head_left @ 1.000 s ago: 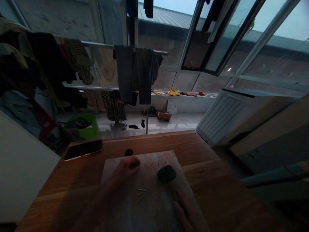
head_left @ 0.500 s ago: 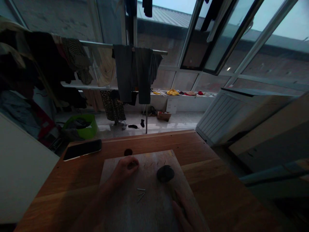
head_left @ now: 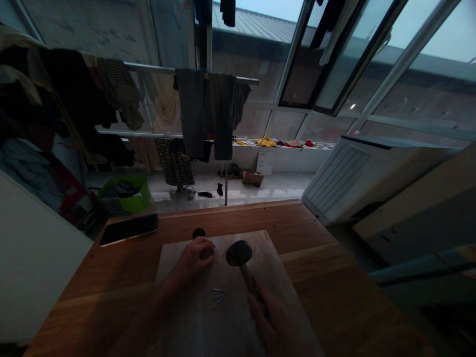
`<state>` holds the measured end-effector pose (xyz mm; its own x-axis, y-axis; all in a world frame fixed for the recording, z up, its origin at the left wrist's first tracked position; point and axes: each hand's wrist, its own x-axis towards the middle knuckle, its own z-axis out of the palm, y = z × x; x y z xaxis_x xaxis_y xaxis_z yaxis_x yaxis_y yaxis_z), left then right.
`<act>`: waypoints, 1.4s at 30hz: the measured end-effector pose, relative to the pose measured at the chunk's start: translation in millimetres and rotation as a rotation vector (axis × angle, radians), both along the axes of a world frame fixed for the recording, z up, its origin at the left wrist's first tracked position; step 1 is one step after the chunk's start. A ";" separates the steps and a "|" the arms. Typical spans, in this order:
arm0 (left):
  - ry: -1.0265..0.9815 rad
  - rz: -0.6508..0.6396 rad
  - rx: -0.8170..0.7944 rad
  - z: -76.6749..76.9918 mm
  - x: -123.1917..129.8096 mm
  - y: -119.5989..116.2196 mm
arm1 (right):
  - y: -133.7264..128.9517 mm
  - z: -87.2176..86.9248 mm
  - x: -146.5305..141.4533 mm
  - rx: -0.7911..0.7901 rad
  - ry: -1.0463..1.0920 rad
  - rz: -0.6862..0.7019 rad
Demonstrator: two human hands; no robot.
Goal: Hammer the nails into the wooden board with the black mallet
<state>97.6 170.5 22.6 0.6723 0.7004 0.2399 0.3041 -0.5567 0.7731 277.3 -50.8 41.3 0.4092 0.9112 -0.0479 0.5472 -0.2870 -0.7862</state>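
My right hand (head_left: 269, 310) grips the light handle of a mallet (head_left: 239, 253), its dark rounded head held over the far part of a wooden board (head_left: 193, 317). My left hand (head_left: 198, 258) is at the board's far left, fingers curled and thumb and fingertips together. Whatever may be in that pinch is too small to make out. Several loose nails (head_left: 219, 298) lie on the board between my hands. Thin nails stand in a row near the far edge, now mostly hidden behind the mallet head.
The board lies on a wooden table (head_left: 334, 277). A phone (head_left: 129, 229) is at the table's far left, and a dark round spot (head_left: 198, 232) shows just past the board. Beyond are a green basin (head_left: 130, 193), hanging clothes (head_left: 191, 114) and a white ribbed cabinet (head_left: 342, 173).
My right hand has brought the mallet leftward and slightly away from me, nearer to my left hand. My left hand has barely moved. The loose nails lie as before.
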 end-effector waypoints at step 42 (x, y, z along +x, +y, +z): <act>0.076 0.019 0.214 15.0 -15.4 -35.6 | -21.1 -34.0 4.4 -0.073 -0.037 -0.097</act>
<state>82.2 134.9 37.6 0.6811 0.6519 0.3334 0.3693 -0.6990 0.6124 281.7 -71.9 7.2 0.4979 0.8619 -0.0959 0.5423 -0.3957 -0.7411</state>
